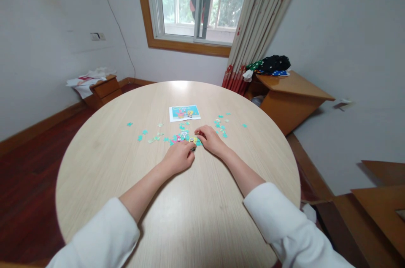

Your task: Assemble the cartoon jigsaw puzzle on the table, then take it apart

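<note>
While the left hand [179, 156] lies palm down along its near edge, the partly joined jigsaw [184, 134] sits on the pale wood-grain counter [190, 209], around the middle of its width. Its joined patch is small and uneven in outline, mostly turquoise, with a pink cartoon figure at the left, a pale blue-grey face at the upper middle and a yellow figure with big eyes at the right. The right hand [209, 139] arches by its right side, fingers bent; whether either hand grips a piece cannot be told. Loose pieces [224, 135], turquoise and some pale green, are scattered to the left, to the right and just beyond the patch. Past them lies a white-bordered printed sheet [185, 113], showing pink and yellow figures on blue.
</note>
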A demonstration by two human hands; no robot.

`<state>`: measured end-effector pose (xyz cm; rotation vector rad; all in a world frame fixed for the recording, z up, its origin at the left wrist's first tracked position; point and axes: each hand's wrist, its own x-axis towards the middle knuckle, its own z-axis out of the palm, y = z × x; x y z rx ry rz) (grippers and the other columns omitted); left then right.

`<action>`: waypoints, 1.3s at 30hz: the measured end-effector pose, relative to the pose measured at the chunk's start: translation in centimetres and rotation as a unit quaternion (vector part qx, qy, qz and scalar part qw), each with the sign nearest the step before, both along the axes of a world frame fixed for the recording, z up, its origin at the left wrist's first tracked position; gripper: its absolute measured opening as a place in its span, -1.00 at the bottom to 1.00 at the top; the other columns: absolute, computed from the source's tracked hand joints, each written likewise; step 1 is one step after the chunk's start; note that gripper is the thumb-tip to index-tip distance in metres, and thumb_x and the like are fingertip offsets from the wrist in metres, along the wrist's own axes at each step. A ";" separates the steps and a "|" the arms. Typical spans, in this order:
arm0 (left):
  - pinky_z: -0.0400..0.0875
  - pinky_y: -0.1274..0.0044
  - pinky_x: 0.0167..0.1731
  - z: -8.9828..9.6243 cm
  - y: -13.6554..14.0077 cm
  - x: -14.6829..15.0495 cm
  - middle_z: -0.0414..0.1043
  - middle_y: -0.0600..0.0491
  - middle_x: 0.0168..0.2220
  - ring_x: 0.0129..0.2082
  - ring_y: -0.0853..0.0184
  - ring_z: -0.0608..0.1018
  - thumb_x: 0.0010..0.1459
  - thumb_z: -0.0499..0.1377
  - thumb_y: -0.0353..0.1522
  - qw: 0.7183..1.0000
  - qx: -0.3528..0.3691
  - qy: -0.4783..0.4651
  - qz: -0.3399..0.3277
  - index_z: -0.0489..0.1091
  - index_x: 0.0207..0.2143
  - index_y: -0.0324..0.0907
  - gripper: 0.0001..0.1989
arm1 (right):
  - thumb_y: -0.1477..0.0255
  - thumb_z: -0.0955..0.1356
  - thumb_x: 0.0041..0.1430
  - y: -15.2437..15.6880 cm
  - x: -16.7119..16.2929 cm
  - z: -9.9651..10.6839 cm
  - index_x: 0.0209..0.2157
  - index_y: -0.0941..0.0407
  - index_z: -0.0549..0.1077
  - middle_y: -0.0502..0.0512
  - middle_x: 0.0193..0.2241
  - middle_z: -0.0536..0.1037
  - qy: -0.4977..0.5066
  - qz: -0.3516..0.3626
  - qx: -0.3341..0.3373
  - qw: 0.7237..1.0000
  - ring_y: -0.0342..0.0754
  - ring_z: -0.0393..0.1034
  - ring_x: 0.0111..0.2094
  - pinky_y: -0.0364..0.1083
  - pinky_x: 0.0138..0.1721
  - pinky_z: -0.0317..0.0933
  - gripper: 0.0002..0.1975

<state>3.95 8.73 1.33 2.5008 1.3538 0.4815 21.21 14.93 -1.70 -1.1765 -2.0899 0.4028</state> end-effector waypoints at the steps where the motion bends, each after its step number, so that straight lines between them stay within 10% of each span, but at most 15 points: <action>1: 0.37 0.42 -0.22 0.0 0.0 0.0 0.51 -0.06 -0.28 -0.23 0.22 0.51 0.04 -0.02 -0.48 0.999 -0.005 -0.035 0.005 0.42 -0.25 -0.19 -0.73 | 0.60 0.29 0.10 0.0 0.0 0.0 -0.29 0.14 0.43 0.09 -0.36 0.43 -0.005 0.001 0.002 1.000 -0.07 0.30 -0.28 -0.03 -0.13 0.19 -0.85; 5: 0.37 0.46 -0.33 0.2 0.7 -0.1 0.41 0.06 -0.47 -0.42 0.33 0.46 0.00 -0.01 -0.44 0.939 -0.060 -0.316 0.120 0.38 -0.33 -0.19 -0.78 | 0.60 0.25 0.13 -0.1 0.1 -0.1 -0.27 0.14 0.43 0.13 -0.31 0.44 -0.016 0.002 0.009 1.000 -0.04 0.30 -0.24 -0.02 -0.11 0.19 -0.83; 11: 0.20 0.64 -0.65 0.9 2.9 -2.2 -0.02 0.24 -0.69 -0.70 0.52 0.17 -0.34 -0.03 -0.56 0.649 -0.246 -0.683 0.228 0.10 -0.59 -0.17 -0.83 | 0.59 0.19 0.18 -0.4 0.1 -0.1 -0.20 0.15 0.42 0.18 -0.23 0.47 -0.002 -0.020 0.028 0.999 -0.01 0.31 -0.15 0.00 -0.05 0.18 -0.77; 18: 0.49 0.54 -0.31 1.0 3.9 -3.5 0.21 0.16 -0.58 -0.57 0.52 0.38 -0.38 -0.07 -0.71 0.574 -0.260 -0.707 0.320 0.17 -0.54 -0.21 -0.69 | 0.52 0.20 0.22 -2.0 -0.8 0.9 -0.10 0.16 0.44 0.25 -0.09 0.50 -0.053 0.006 0.059 0.997 0.03 0.35 -0.02 0.07 0.02 0.18 -0.72; 28: 0.51 0.57 -0.34 0.5 4.1 -3.6 0.28 0.13 -0.57 -0.57 0.52 0.46 -0.11 0.00 -0.75 0.605 -0.272 -0.690 0.289 0.22 -0.49 -0.25 -0.74 | 0.38 0.15 0.30 -4.0 -2.4 1.8 0.21 0.16 0.19 0.32 0.24 0.15 -0.196 0.101 -0.005 0.975 0.08 -0.05 0.29 0.23 0.22 -0.10 -0.53; 39: 0.44 0.61 -0.53 0.4 3.8 -3.3 0.38 0.15 -0.56 -0.60 0.49 0.51 0.05 0.09 -0.53 0.714 -0.181 -0.627 0.253 0.31 -0.31 -0.27 -0.89 | 0.38 0.22 0.26 -4.7 -2.3 3.3 0.12 0.14 0.31 0.30 0.18 0.28 -0.210 0.111 -0.024 0.971 0.08 0.13 0.21 0.18 0.16 0.00 -0.59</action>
